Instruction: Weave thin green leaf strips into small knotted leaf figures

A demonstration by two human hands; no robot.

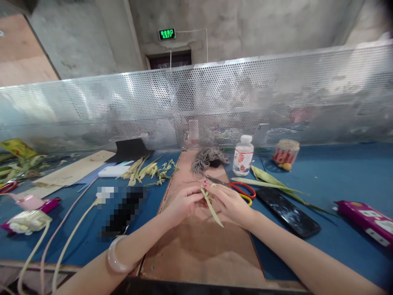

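Item: pale green leaf strip [215, 216], held above the middle of the brown board [196, 262], its free end angled toward the person.

Grip: left hand [186, 203] and right hand [229, 201] meet fingertip to fingertip, both closed on the strip (the exact pinch is partly hidden by the fingers).

Edges and room: the board lies between two blue surfaces, a seam along each side. Brown wood shows between the forearms down to the front edge. The left forearm, with a pale bangle [117, 255], crosses the left seam; the right forearm crosses the right. Beyond the hands, close by: red-handled scissors [245, 189], a grey yarn bundle [204, 162].

Right surface: black phone [288, 213] near the right forearm; white-capped bottle [243, 157]; jar [286, 153]; long green leaves [273, 180]; purple packet [365, 223] well to the right.

Left surface: cut leaf pieces [144, 170] near the seam; white power bank [113, 171]; cables [73, 233] trailing over the front edge.

Room: perforated metal screen [215, 98] along the back; grey wall [245, 28] behind it; lit green exit sign [167, 34].
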